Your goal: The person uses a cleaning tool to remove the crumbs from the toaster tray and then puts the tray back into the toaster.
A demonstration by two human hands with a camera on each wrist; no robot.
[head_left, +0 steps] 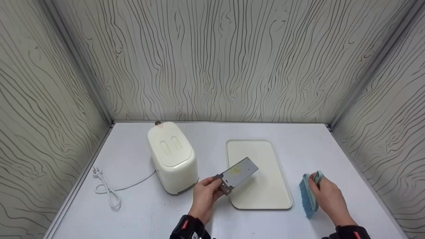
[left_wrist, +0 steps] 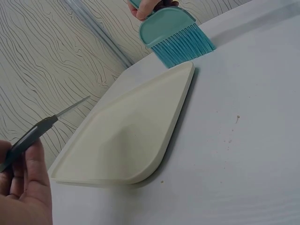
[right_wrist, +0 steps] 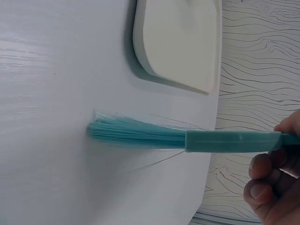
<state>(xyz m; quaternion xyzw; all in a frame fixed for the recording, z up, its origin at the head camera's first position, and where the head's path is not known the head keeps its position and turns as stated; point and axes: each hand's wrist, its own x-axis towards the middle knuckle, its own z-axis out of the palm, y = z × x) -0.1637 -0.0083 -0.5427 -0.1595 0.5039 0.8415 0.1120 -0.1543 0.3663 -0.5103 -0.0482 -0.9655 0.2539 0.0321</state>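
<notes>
My left hand (head_left: 204, 197) pinches the dark slotted end of a toaster's crumb tray (head_left: 241, 171), a flat grey metal plate with yellow crumbs scattered on it. The plate hangs over the left part of a cream serving tray (head_left: 262, 196), and shows edge-on in the left wrist view. On the right, my right hand (head_left: 330, 199) grips the handle of a blue-green hand brush (left_wrist: 171, 28). Its bristles (right_wrist: 136, 133) point down at the white table, to the right of the serving tray.
A cream toaster (head_left: 176, 156) with two slots stands left of the serving tray. Its white cord (head_left: 132, 185) and plug (head_left: 97, 172) lie on the table (head_left: 139, 212) to its left. Small crumbs (left_wrist: 237, 117) dot the tabletop. Wood-patterned panels (head_left: 212, 66) enclose the back and sides.
</notes>
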